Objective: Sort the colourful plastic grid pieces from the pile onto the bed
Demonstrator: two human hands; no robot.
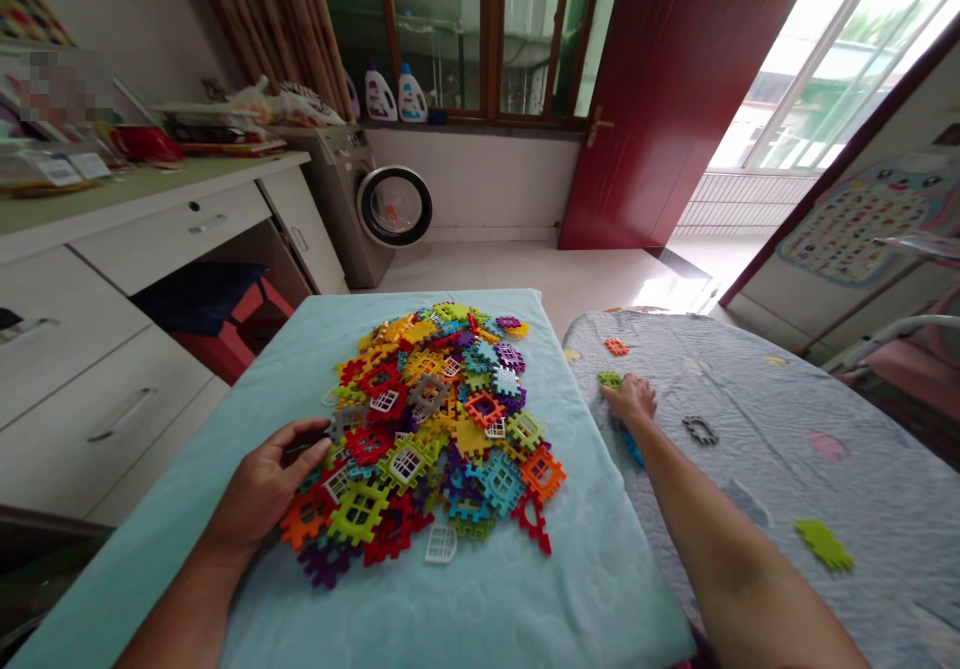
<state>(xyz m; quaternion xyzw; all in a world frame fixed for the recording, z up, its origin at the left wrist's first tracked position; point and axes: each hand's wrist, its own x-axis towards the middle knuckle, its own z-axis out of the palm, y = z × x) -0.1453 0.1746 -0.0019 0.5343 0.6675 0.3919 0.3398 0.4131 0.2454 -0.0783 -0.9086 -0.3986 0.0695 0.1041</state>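
A heap of plastic interlocking building pieces [424, 367] in many colours covers the middle of the light-blue cloth-covered table [525, 609]. My left hand [262, 479] rests against the heap's left side, thumb and fingers apart, next to a grey piece [349, 419]; its fingertips are partly hidden. On the grey-blue quilted surface to the right, my right hand [634, 401] has its fingers curled at a green building piece [610, 379], with the thumb against it. A blue piece [631, 446] is partly hidden under my right wrist.
Spread on the quilted surface [757, 429] are an orange piece [616, 347], a dark grey frame piece [700, 430] and a lime-green piece [825, 544]. A white window piece [441, 544] lies at the heap's front. Behind stand a washing machine [341, 189] and a red door [675, 99].
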